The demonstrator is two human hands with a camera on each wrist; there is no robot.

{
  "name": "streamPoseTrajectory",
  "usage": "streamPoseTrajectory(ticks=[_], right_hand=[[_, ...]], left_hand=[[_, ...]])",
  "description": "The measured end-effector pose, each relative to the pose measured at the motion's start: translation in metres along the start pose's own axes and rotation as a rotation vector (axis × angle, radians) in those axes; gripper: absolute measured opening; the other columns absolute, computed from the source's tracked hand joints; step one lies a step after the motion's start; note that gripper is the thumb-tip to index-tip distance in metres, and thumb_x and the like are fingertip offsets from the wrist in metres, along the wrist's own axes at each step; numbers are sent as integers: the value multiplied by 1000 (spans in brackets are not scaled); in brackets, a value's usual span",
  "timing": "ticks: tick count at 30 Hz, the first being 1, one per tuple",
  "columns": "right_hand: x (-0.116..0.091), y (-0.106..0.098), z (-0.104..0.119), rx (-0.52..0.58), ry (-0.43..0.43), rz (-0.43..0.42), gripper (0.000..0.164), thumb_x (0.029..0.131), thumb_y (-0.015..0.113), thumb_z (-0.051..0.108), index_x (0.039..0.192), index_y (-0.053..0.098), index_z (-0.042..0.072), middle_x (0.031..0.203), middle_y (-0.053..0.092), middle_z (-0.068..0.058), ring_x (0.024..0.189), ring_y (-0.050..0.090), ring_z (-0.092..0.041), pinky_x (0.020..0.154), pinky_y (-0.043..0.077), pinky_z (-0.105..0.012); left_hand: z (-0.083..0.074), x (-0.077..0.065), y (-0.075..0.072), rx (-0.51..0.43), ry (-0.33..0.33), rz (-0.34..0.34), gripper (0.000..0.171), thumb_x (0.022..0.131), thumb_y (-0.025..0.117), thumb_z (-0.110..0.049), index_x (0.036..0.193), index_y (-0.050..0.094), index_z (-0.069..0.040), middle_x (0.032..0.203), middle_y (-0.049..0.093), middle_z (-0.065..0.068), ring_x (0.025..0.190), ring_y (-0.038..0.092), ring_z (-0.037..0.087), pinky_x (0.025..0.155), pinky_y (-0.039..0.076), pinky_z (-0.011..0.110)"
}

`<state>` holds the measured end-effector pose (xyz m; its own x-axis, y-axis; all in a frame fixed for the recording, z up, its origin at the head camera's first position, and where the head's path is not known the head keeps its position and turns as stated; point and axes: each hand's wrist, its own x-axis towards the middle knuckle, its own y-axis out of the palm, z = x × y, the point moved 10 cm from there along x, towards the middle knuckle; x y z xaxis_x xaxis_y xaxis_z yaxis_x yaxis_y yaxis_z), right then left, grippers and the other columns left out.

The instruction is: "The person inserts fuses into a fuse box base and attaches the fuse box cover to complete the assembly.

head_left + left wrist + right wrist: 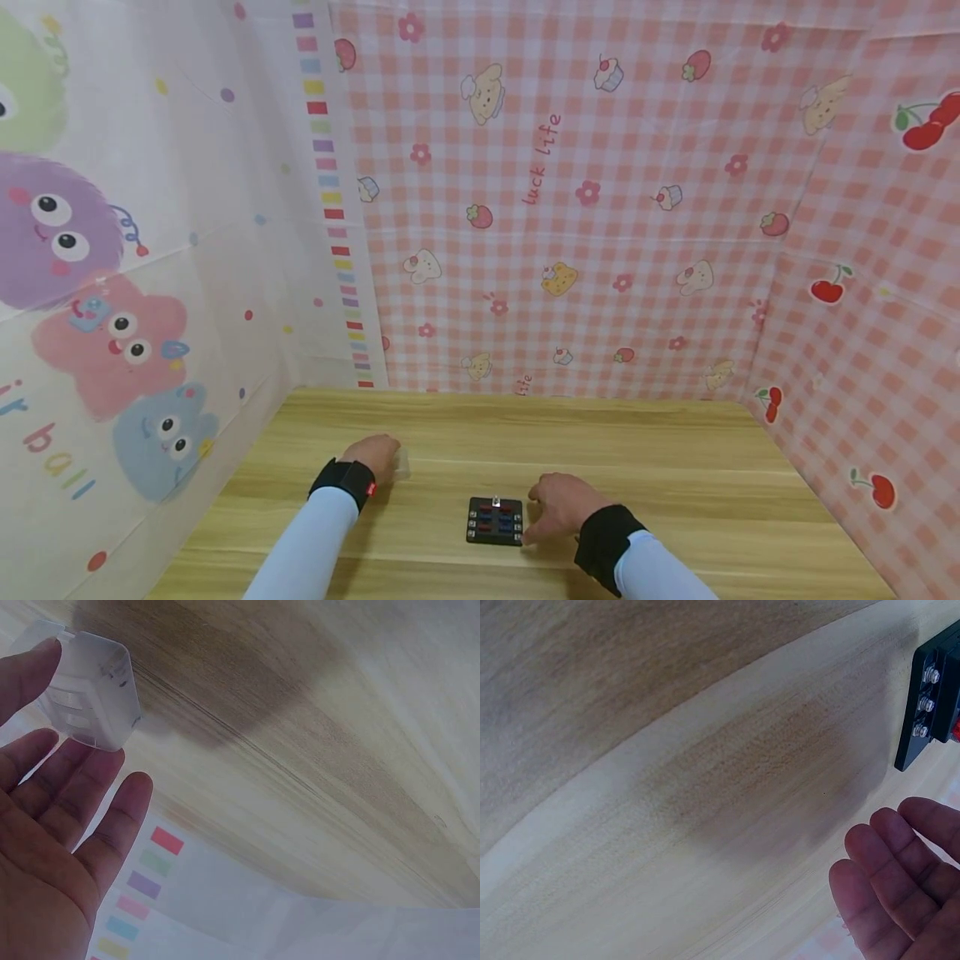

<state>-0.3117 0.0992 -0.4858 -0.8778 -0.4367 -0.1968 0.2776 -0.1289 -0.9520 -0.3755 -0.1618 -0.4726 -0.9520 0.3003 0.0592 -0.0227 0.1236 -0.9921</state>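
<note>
My left hand (375,457) pinches a clear plastic cover (97,697) between thumb and fingers, left of the middle of the table. In the head view this cover (403,463) is faint against the wood. A black fuse block (492,522) with red and blue fuses and metal screw terminals lies flat on the table. Beside its right edge is my right hand (564,504), fingers loosely bent and holding nothing. The thumb is close to the block's near right corner; whether it touches cannot be told. Part of the fuse block (922,705) shows in the right wrist view.
The wood-grain table (660,450) is enclosed by a pink checked cloth (637,233) at the back and right. A white cloth with cartoon figures (247,250) hangs on the left.
</note>
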Motion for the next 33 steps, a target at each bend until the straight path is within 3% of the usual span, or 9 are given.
streamPoseTrajectory(ticks=[3, 10, 23, 33], right_hand=[[0, 0, 0, -3, 0, 2, 63, 71, 83, 51, 114, 72, 6, 99, 65, -3, 92, 61, -22, 90, 49, -43], [1, 0, 0, -8, -7, -7, 63, 71, 83, 51, 114, 72, 6, 97, 64, -1, 88, 60, -20, 89, 49, -42], [1, 1, 1, -17, -22, -8, 64, 72, 83, 52, 114, 72, 6, 98, 64, -2, 89, 60, -21, 90, 49, -42], [-2, 0, 3, -32, -37, -18, 63, 72, 82, 52, 114, 72, 6, 100, 65, -4, 92, 61, -22, 90, 49, -42]], left_hand=[[1, 0, 1, 16, 4, -4, 12, 80, 73, -2, 81, 62, -5, 79, 62, 7, 74, 56, 23, 77, 50, 44], [1, -1, 1, 12, 2, -7, 14, 78, 74, -2, 76, 61, -6, 77, 60, 6, 71, 53, 20, 74, 49, 42], [-1, 1, 3, 15, 41, -31, 14, 76, 75, -2, 78, 61, -4, 76, 61, 8, 71, 54, 22, 76, 48, 42], [-5, -3, -2, -6, 17, -3, 17, 74, 77, -2, 79, 61, -5, 75, 58, 6, 70, 48, 21, 74, 46, 40]])
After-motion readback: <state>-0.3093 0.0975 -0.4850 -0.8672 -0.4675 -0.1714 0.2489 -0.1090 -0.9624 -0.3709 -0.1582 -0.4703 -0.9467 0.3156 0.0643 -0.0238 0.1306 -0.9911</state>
